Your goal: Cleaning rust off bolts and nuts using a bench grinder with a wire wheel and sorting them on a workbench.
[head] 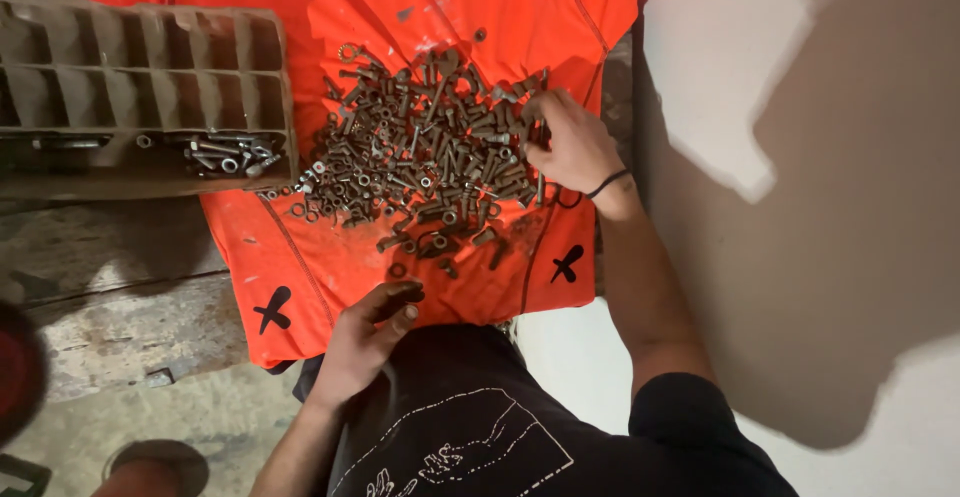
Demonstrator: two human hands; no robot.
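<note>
A heap of rusty bolts, nuts and washers [430,152] lies spread on an orange cloth [480,7]. My right hand [570,142] reaches into the heap's right edge, fingers curled among the bolts; what it grips is hidden. My left hand [365,337] rests at the cloth's near edge, fingers closed around a small dark piece, likely a bolt. A dark band circles my right wrist.
A brown plastic divided tray [150,27] stands at the upper left, with several bolts and washers [225,154] in its front compartment. Rough concrete floor [130,327] lies to the left, a pale wall [800,107] to the right. My dark-shirted body fills the bottom.
</note>
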